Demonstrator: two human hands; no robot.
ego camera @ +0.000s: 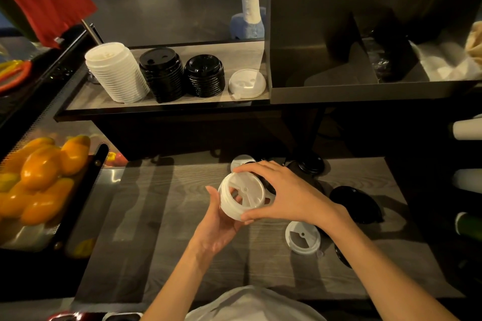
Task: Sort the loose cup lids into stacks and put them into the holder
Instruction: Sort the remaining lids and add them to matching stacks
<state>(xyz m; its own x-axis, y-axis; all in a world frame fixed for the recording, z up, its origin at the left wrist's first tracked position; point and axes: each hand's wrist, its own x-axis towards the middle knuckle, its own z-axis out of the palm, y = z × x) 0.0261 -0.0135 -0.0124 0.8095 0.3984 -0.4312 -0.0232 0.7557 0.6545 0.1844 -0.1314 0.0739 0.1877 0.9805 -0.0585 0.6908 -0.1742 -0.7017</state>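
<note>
Above the middle of the wooden counter (161, 229) I hold a short stack of white lids (241, 196). My left hand (221, 224) cups it from below while my right hand (281, 191) grips its rim from above. On the counter lie one loose white lid (302, 237), a black lid (356, 203) to the right, another black lid (311, 163) further back and a white lid (241, 160) partly hidden behind my fingers. The raised shelf (167, 104) bears a tall white lid stack (114, 73), two black lid stacks (161, 73) (204, 74) and a single clear lid (246, 83).
A mesh display case with orange peppers (41, 172) stands at the left. A dark metal box with dividers (365, 60) sits at the back right. Rolled cups (467, 130) jut in from the right edge. A white plush llama (249, 0) stands behind the shelf.
</note>
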